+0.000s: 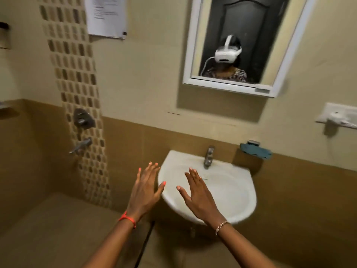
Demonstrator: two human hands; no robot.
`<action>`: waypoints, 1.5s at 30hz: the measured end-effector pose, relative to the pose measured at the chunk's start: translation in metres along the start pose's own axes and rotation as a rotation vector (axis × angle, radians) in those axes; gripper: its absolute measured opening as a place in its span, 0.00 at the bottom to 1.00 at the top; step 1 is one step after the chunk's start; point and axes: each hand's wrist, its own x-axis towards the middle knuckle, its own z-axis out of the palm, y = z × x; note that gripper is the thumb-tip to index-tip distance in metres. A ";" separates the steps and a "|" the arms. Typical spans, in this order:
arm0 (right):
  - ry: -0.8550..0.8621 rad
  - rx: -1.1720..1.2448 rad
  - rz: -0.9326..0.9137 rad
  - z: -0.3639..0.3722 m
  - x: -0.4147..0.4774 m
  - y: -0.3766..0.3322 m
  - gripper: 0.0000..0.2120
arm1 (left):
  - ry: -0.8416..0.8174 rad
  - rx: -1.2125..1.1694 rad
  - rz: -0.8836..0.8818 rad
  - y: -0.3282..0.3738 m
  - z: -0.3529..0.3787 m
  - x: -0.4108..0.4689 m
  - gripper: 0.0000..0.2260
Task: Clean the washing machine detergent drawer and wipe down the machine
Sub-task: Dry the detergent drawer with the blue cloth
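Both your hands are raised, backs toward you, over the near rim of a white wall sink (233, 192).
- Left hand (144, 192): fingers (151, 169) straight and spread, released, grasping nothing. Red thread (127, 219) on the wrist. It hangs over the sink's left edge.
- Right hand (199, 196): fingers straight and close together, thumb out, also released and empty. Chain bracelet (222, 227) on the wrist. It hangs over the basin.
- The hands are near each other, not touching.
- Sink tap (208, 157) at the back rim. Teal soap dish (255, 151) on the wall just right of it.
- Mirror (228, 85) above, reflecting you in a white headset (226, 55).
- Wall tap (81, 145) and mixer (83, 119) to the left. Paper sheet (106, 16) pinned high.
- The washing machine does not show in this view, so you cannot tell where it is.
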 end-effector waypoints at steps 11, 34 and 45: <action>0.040 0.003 0.322 -0.045 0.011 0.137 0.45 | -0.306 -0.130 0.181 0.087 0.135 0.080 0.44; 0.245 -0.037 0.451 -0.093 0.145 0.339 0.27 | -0.535 -0.188 0.230 0.178 0.322 0.262 0.34; 0.160 0.007 0.491 -0.104 0.180 0.394 0.24 | -0.655 -0.424 -0.096 0.193 0.343 0.291 0.28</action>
